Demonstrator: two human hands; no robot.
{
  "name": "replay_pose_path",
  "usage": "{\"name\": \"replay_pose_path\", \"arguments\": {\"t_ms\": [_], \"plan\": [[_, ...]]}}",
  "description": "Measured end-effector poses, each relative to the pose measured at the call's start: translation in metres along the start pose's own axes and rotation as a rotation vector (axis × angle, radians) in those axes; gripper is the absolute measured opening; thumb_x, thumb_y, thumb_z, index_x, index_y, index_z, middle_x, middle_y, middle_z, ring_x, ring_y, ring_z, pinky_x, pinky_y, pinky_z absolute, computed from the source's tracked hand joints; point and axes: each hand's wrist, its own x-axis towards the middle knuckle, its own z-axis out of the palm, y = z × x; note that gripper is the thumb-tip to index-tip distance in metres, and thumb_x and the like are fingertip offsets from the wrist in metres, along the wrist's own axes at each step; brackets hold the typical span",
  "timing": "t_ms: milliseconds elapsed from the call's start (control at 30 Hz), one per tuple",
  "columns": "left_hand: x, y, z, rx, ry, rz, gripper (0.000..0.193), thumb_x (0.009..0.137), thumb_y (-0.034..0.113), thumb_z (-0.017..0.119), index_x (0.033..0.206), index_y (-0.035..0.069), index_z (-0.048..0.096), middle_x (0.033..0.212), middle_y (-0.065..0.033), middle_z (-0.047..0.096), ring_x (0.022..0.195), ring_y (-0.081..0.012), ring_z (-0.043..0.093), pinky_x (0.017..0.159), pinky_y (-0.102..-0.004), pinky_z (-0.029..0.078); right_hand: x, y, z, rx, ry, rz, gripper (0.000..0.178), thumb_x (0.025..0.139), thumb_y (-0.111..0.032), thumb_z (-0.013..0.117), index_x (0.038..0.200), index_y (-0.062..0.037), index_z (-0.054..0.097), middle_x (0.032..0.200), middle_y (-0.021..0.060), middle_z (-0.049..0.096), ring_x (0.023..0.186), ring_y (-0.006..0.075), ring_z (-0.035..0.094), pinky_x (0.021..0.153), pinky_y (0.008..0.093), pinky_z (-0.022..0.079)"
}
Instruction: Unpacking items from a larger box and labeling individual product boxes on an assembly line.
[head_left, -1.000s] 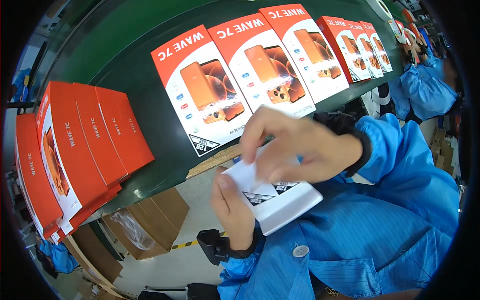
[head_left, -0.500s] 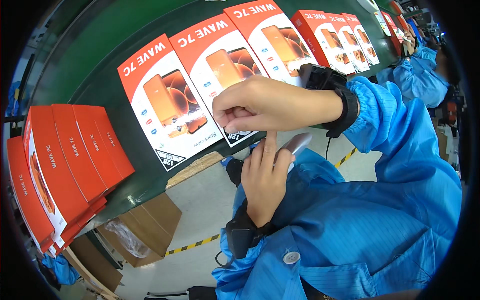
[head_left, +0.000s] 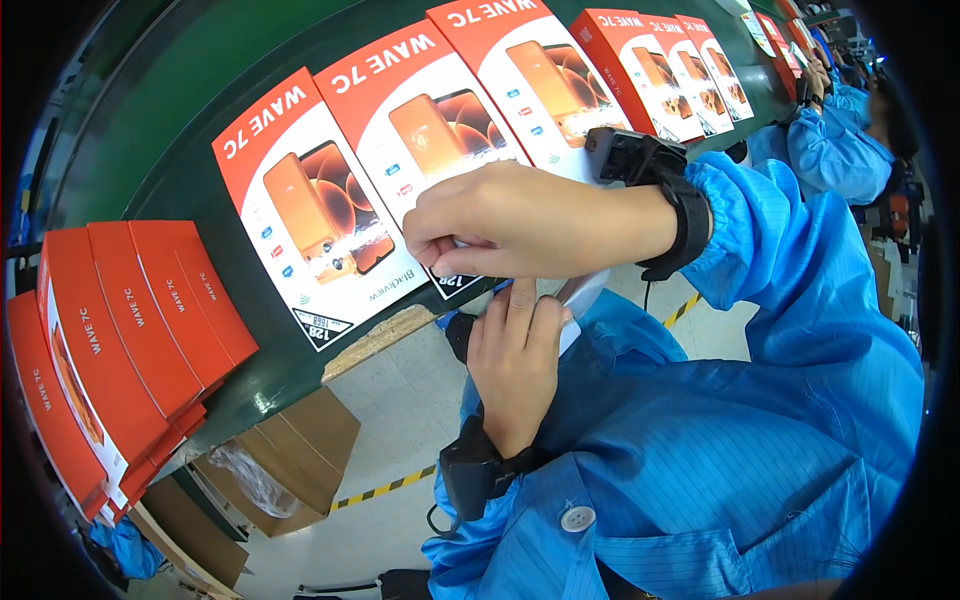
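Observation:
Over the lower end of the middle phone box (head_left: 425, 135), my right hand (head_left: 480, 225) has its fingers curled, thumb and forefinger pinched together at the box's edge. Whatever the pinch holds, if anything, is hidden. Just below it, at the table's edge, is my left hand (head_left: 515, 365), its index finger stretched up toward the right hand. Beside the left fingers is a pale, smooth, curved object (head_left: 583, 295), gripped by that hand and partly hidden by the right wrist. On either side of the middle box lie a left phone box (head_left: 345, 280) and a right phone box (head_left: 515, 80).
Several red boxes (head_left: 145, 310) are stacked at the table's left end. More phone boxes (head_left: 665, 80) stand farther right, near a co-worker in a blue sleeve (head_left: 835, 150). Below the green table (head_left: 185, 200) is an open cardboard box (head_left: 310, 440) with clear plastic.
Both hands have shifted slightly left in the picture, and the boxes in the row have too. The pale object is more covered by the right wrist. The right-hand pinch stays closed.

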Motion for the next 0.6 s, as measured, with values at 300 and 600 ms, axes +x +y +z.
{"name": "replay_pose_path", "arguments": {"t_ms": [300,600], "plan": [[-0.001,0.001,-0.002,-0.008,0.002,-0.017,0.014,0.073,0.017,0.055,0.070,0.006,0.048,0.102,-0.0077,0.053,0.068,-0.0191,0.048,0.056,-0.0283,0.037,-0.007,0.005,0.010,-0.567,0.411,-0.133,0.029,0.068,-0.022,0.061,0.084,-0.0057,0.044,0.073,0.0082,0.048,0.066,0.0243,0.052,0.051,0.0324,0.043],[-0.006,0.010,-0.036,-0.116,0.281,-0.342,0.015,0.081,0.013,0.047,0.071,0.001,0.046,0.075,-0.0150,0.054,0.051,-0.0278,0.046,0.049,-0.0338,0.038,-0.044,-0.029,-0.001,-0.301,0.171,-0.253,0.049,0.062,-0.027,0.066,0.100,-0.0046,0.045,0.087,0.0092,0.046,0.082,0.0235,0.048,0.058,0.0297,0.041]]}}
